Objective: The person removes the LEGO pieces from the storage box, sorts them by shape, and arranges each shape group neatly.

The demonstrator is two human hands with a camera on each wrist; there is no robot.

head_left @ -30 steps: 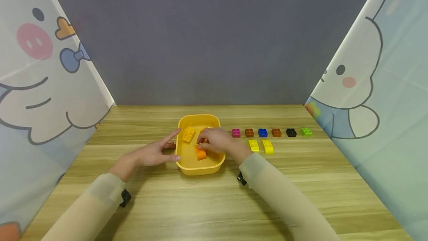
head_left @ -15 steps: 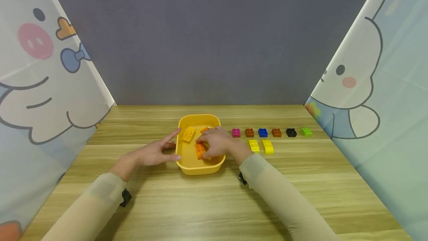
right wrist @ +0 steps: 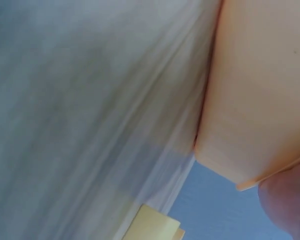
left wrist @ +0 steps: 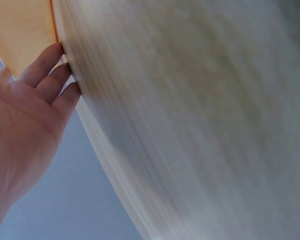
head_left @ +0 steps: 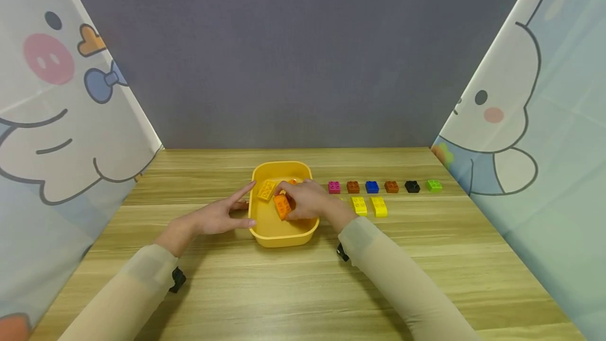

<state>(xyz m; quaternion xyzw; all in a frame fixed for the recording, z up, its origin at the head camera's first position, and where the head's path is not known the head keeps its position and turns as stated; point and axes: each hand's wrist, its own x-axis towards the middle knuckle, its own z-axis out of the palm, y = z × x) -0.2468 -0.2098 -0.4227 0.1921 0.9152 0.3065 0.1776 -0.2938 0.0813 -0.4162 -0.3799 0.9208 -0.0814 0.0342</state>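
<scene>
A yellow-orange plastic bin (head_left: 281,242) stands on the wooden table in the head view. Inside it, my right hand (head_left: 309,200) pinches an orange building block (head_left: 282,207), its studded top showing and the far fingertips partly hidden. My left hand (head_left: 220,217) touches the bin's left side, thumb and index finger spread along the rim; in the left wrist view the fingers (left wrist: 50,67) lie against the bin's outer wall. A yellow-orange block (head_left: 267,190) lies in the bin's upper left. Another orange piece (head_left: 293,181) shows just behind my right hand.
Right of the bin runs a row of small blocks: pink (head_left: 334,187), brown (head_left: 353,187), blue (head_left: 372,187), another brown (head_left: 391,187), black (head_left: 412,187) and lime green (head_left: 434,186). Before them lie yellow blocks (head_left: 359,206), one partly hidden by my right wrist. A grey panel (head_left: 298,67) stands behind.
My right fingers have closed on the orange block. The block has shifted slightly away from me and turned a little. My left hand has stayed at the rim.
</scene>
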